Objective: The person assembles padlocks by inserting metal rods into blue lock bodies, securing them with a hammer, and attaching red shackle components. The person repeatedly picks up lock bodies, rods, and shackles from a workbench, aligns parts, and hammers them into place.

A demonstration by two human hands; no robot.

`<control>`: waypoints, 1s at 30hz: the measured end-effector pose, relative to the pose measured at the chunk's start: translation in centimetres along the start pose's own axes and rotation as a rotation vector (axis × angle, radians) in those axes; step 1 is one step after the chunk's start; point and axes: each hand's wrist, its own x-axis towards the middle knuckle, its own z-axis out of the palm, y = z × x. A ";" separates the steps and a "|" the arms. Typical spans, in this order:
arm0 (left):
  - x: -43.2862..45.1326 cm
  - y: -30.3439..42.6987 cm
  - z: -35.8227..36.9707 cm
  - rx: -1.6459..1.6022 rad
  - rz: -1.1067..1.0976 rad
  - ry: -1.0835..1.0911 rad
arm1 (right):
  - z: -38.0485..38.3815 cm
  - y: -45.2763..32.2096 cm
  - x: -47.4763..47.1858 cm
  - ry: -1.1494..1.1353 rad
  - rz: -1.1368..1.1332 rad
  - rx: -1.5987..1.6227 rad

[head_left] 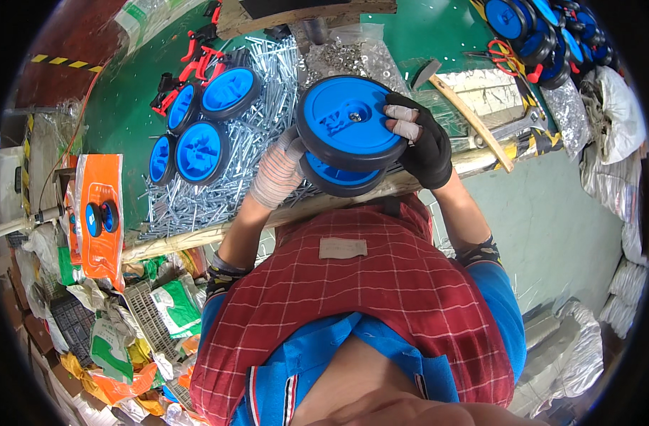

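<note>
Between my hands, at the front edge of the bench, is a blue-and-black wheel pair. Its upper wheel (351, 122) has a black tyre, with a screw or bolt head at the hub. The lower wheel (346, 178) is mostly hidden beneath it. My left hand (276, 175), in a striped knit glove, holds the left side, its fingertips hidden. My right hand (423, 144), in a black glove with taped fingertips, grips the right rim. To the left, several loose blue wheels (199, 152) rest on a heap of long metal bolts (266, 133).
Behind my hands lie small nuts (346, 61). A hammer (463, 112), a wrench (508, 130) and red-handled scissors (500, 56) are at right. Assembled wheels (548, 42) are piled beyond them. Red-and-black parts (196, 64) lie at back left. An orange bag (100, 213) hangs left.
</note>
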 end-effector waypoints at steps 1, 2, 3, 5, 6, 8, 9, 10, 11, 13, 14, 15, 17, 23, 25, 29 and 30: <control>0.1 0.3 -0.2 -0.031 -0.016 -0.011 | -0.1 -0.1 -0.1 -0.029 0.019 -0.013; 0.2 0.7 -0.2 -0.327 -0.134 -0.114 | -0.1 -0.1 -0.5 0.006 0.084 0.033; 0.3 1.3 -0.4 -0.612 -0.266 -0.213 | 0.0 0.2 -0.9 -0.027 0.203 0.057; 0.1 2.8 -1.3 -1.131 -0.563 -0.507 | -0.9 0.9 -2.5 -0.181 0.503 0.045; 0.2 3.6 -1.0 -1.133 -0.545 -0.635 | -1.0 2.2 -3.3 -0.240 0.591 -0.015; 0.3 4.0 -2.1 -0.938 -0.463 -0.735 | -2.7 6.9 -4.2 -0.272 0.660 0.149; 0.3 3.5 -3.3 -0.737 -0.432 -0.719 | -4.3 9.5 -4.8 -0.315 0.699 0.108; 0.3 2.9 -4.5 -0.549 -0.401 -0.691 | -6.8 13.1 -4.3 -0.317 0.848 0.129; 0.1 2.0 -6.3 -0.497 -0.444 -0.517 | -9.8 16.3 -4.1 -0.357 0.772 -0.047; 0.1 -1.0 -10.0 -0.212 -0.320 -0.247 | -17.5 22.2 -2.0 -0.422 0.668 -0.676; 0.0 -2.2 -11.4 -0.171 -0.484 -0.108 | -21.4 24.3 -0.5 -0.659 0.465 -1.340; 0.0 -3.6 -12.8 0.038 -0.439 -0.060 | -24.3 25.8 0.8 -0.952 0.271 -1.971; 0.4 -6.1 -13.9 0.395 -0.361 -0.026 | -26.5 27.0 3.2 -0.831 0.236 -2.176; 1.9 -9.6 -11.1 0.726 -0.362 -0.406 | -5.3 18.5 4.2 -0.380 0.750 -0.043; 2.6 -10.0 -11.0 0.753 -0.350 -0.458 | 3.6 13.8 3.6 -0.404 0.857 0.317; 2.0 -7.7 -14.0 0.386 -0.325 0.028 | 13.7 8.8 6.3 -0.723 0.258 0.044; 1.2 -6.5 -14.9 0.390 -0.360 0.137 | 14.9 8.0 6.7 -0.742 0.030 -0.008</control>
